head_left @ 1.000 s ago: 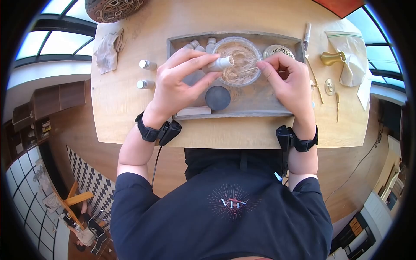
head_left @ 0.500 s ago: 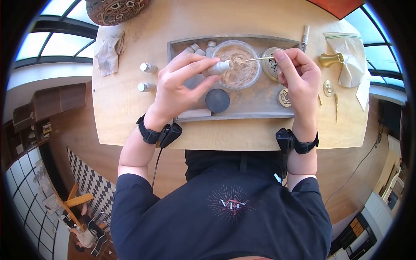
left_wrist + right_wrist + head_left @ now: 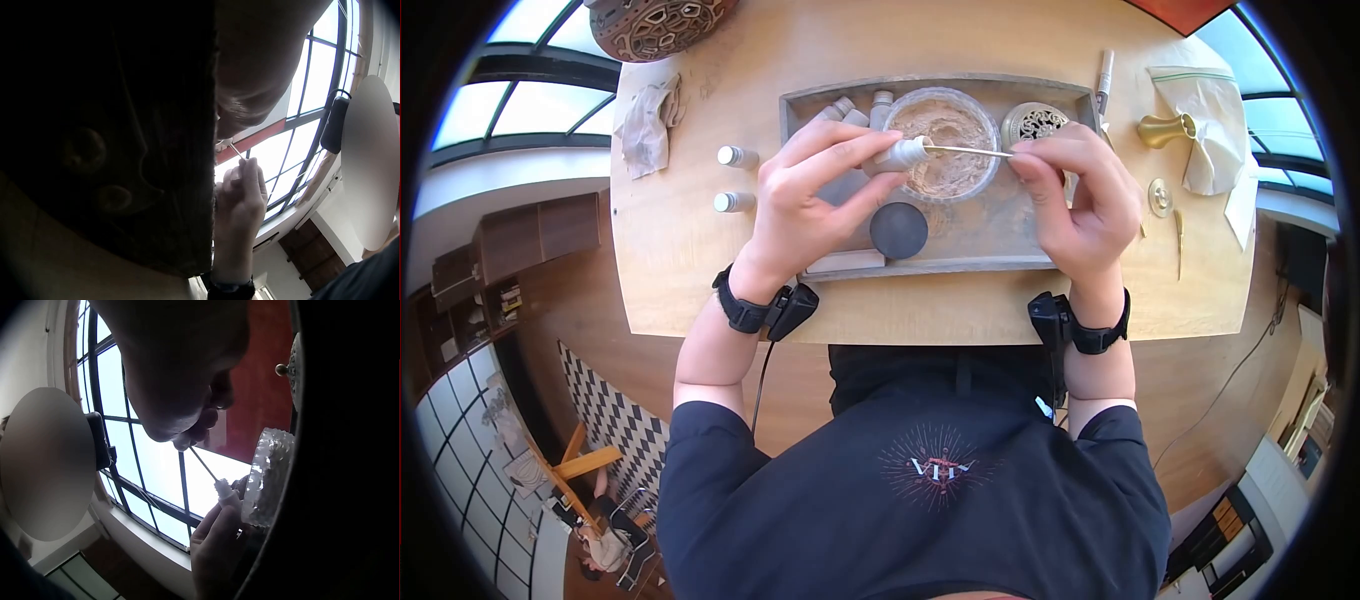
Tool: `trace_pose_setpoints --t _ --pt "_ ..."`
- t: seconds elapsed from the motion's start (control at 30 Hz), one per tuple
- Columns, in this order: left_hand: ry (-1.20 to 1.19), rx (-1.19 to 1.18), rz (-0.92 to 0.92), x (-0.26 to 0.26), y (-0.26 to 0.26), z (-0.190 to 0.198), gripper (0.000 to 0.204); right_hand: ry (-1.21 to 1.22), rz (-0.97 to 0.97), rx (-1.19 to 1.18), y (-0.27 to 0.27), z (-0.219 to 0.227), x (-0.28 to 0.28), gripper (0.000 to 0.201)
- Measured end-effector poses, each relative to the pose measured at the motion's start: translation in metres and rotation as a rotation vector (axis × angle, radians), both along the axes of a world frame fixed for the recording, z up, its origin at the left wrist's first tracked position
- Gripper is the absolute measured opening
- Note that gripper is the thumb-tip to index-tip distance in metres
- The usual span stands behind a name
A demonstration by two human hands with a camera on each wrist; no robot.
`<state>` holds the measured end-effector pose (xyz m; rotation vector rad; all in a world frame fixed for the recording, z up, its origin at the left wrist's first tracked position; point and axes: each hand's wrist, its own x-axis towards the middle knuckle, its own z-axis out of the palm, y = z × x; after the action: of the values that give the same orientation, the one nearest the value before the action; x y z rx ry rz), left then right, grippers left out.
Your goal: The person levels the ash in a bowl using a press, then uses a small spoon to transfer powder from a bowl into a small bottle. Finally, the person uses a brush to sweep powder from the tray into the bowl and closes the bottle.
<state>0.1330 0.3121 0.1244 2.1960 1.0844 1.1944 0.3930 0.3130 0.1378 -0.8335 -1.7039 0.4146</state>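
My left hand (image 3: 805, 195) holds a small white bottle (image 3: 897, 156) between thumb and fingers, tilted with its uncapped mouth towards the right. My right hand (image 3: 1092, 200) pinches the end of a thin metal stick (image 3: 970, 151). The stick's far end is at the bottle's mouth, which also shows in the right wrist view, where the stick (image 3: 203, 464) meets the bottle (image 3: 229, 497). Below both hands, a clear ridged bowl (image 3: 943, 91) contains pale brown powder. In the left wrist view, the right hand (image 3: 240, 200) appears with the stick.
The bowl stands in a grey tray (image 3: 960, 265) with a dark round disc (image 3: 898, 230), a pierced brass lid (image 3: 1037, 120) and several small bottles (image 3: 882, 106). Two capped bottles (image 3: 737, 157) stand left of it. Rightwards are a brass vase (image 3: 1165, 131) and a plastic bag (image 3: 1215, 140).
The right hand first drew back to the right and raised the stick over the bowl, then brought its tip to the bottle's mouth. The left hand has kept the bottle nearly still.
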Motion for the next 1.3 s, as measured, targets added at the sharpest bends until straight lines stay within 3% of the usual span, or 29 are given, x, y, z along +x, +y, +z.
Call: trace_pose_setpoints --t 0.13,0.27,0.37,0.57,0.77,0.9,1.2,1.3 --pt "-0.003 -0.022 -0.001 -0.001 -0.001 -0.001 0.038 0.041 -0.096 -0.179 -0.001 -0.003 0.011 0.009" --pt "-0.011 -0.009 -0.008 0.0 0.0 0.0 0.038 -0.166 -0.014 -0.386 -0.001 0.007 0.015 0.014" --pt "-0.02 -0.027 -0.006 0.0 -0.001 0.001 0.038 -0.179 0.024 -0.489 -0.001 0.004 0.013 0.017" --pt "-0.012 -0.02 -0.01 -0.001 0.0 0.0 0.038 -0.024 0.019 -0.722 0.001 -0.002 0.011 0.019" --pt "-0.007 -0.023 -0.006 -0.001 0.0 0.0 0.039 0.276 -0.009 -0.835 0.004 0.006 0.016 0.018" --pt "-0.011 -0.011 -0.013 -0.002 0.0 -0.002 0.039 0.384 0.003 -0.822 0.001 0.014 0.013 0.019" --pt "0.013 -0.014 -0.035 -0.001 -0.001 0.001 0.038 0.302 -0.007 -0.669 -0.006 0.008 -0.009 0.013" --pt "0.016 -0.033 -0.028 0.0 -0.002 0.002 0.038 -0.102 0.004 -0.16 -0.004 0.003 -0.008 0.008"
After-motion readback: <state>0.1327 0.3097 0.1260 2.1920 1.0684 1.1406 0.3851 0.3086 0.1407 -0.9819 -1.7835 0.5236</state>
